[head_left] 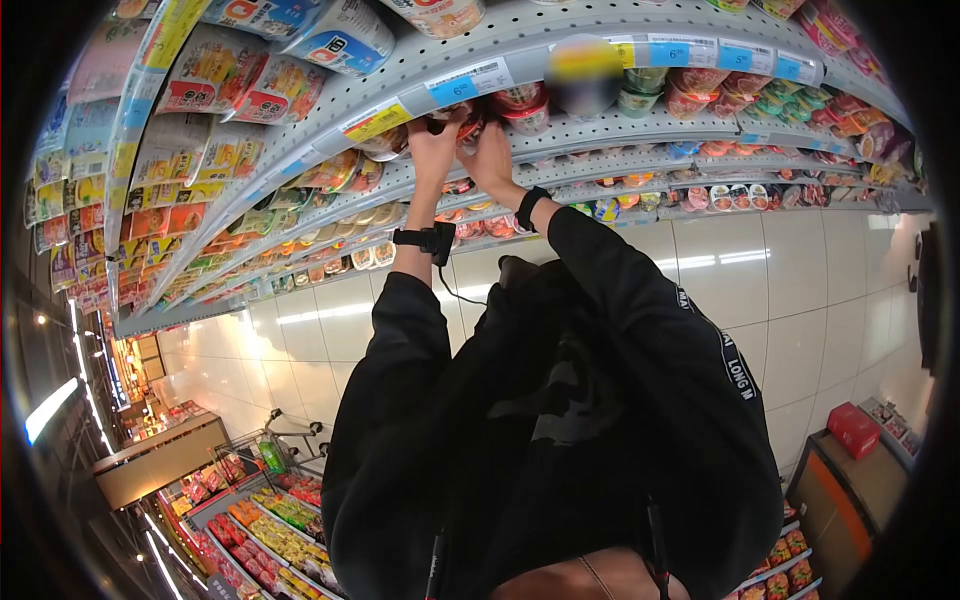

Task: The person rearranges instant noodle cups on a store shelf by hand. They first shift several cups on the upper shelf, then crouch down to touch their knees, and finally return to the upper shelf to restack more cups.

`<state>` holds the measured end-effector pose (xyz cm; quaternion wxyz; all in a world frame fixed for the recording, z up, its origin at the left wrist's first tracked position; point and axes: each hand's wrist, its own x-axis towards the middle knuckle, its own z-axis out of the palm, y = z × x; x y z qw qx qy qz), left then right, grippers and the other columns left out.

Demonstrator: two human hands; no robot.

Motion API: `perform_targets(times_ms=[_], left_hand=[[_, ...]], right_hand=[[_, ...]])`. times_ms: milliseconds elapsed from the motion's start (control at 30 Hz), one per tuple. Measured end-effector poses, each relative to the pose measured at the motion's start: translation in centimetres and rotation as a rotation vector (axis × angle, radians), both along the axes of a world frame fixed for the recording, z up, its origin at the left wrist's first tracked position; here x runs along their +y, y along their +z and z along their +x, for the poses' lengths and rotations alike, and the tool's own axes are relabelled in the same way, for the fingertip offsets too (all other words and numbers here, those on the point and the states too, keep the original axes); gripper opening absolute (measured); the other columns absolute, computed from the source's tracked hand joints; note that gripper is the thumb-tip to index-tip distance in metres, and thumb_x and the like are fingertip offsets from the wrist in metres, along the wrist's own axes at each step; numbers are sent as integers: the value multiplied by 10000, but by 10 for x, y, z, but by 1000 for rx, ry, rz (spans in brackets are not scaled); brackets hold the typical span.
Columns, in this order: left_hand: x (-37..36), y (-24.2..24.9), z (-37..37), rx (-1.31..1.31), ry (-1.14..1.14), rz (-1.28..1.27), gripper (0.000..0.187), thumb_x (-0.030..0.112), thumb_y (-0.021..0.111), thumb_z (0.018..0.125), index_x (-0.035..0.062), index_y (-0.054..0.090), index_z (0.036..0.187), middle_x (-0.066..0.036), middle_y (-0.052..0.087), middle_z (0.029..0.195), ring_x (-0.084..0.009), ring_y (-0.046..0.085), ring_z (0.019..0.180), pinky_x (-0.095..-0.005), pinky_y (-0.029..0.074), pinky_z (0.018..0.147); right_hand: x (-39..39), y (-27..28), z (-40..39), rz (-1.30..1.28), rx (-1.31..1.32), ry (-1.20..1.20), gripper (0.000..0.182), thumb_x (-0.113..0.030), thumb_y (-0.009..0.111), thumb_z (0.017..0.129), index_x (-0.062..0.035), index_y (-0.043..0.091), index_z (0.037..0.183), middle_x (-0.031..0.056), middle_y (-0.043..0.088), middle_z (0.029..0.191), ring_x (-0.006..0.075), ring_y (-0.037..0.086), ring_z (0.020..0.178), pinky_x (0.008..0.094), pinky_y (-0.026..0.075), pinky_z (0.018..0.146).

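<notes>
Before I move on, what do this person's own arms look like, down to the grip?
Left sleeve and right sleeve are black, the right with white lettering. The left wrist has a black strap, boxy device and thin cable; the right, a black wristband. Left grip and right grip are ungloved.

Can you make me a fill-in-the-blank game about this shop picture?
1. The left hand and right hand reach among cups on the shelf, and the band on each wrist is ____.
2. Of the two dark sleeves, the ____ one has white letters.
3. The box on the brown counter is ____.

Missing words: black, right, red.
</notes>
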<state>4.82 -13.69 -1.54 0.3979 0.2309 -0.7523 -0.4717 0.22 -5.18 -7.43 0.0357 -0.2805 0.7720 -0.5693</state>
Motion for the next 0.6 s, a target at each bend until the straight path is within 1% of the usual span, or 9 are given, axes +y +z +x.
perform_targets(times_ms=[133, 200, 300, 400, 500, 600], left_hand=[[9, 10, 4, 13, 19, -6, 574, 256, 861, 822, -74, 588, 1203, -148, 677, 1152, -218, 629, 991, -332, 487, 921], [12, 15, 6, -83, 38, -90, 525, 181, 823, 869, -66, 540, 1234, -131, 666, 1157, -186, 629, 1012, -329, 502, 909], [14, 18, 7, -145, 38, -15, 511, 178, 813, 879, -74, 543, 1233, -130, 675, 1141, -180, 638, 1003, -327, 510, 896], [4, 6, 3, -74, -2, -36, 505, 171, 805, 886, -80, 543, 1238, -132, 684, 1126, -172, 643, 990, -322, 515, 877], [5, 5, 3, -115, 32, -85, 499, 170, 801, 890, -81, 546, 1238, -135, 687, 1129, -169, 644, 992, -324, 518, 874], [8, 7, 2, -111, 41, -42, 496, 177, 804, 887, -78, 552, 1230, -137, 687, 1135, -171, 642, 991, -319, 514, 877]], right_hand=[[1, 4, 3, -17, -3, -35, 542, -137, 810, 733, 86, 491, 1109, 282, 559, 1075, 475, 562, 1023, 524, 466, 883], [0, 5, 5, 0, -14, -50, 546, -136, 810, 734, 86, 489, 1115, 285, 553, 1086, 475, 557, 1031, 524, 465, 885], [-4, 2, 6, 9, -13, -86, 560, -138, 812, 738, 85, 482, 1132, 290, 540, 1109, 477, 547, 1047, 524, 463, 892], [-6, 1, 6, 5, -15, -116, 582, -149, 818, 743, 86, 475, 1149, 295, 530, 1126, 479, 542, 1056, 525, 459, 903], [-6, 4, 6, 17, -23, -127, 598, -164, 829, 747, 86, 473, 1157, 294, 525, 1136, 478, 541, 1061, 524, 458, 910], [-6, 3, 7, 39, -23, -133, 608, -172, 841, 743, 84, 476, 1156, 289, 520, 1149, 472, 539, 1071, 519, 457, 917]])
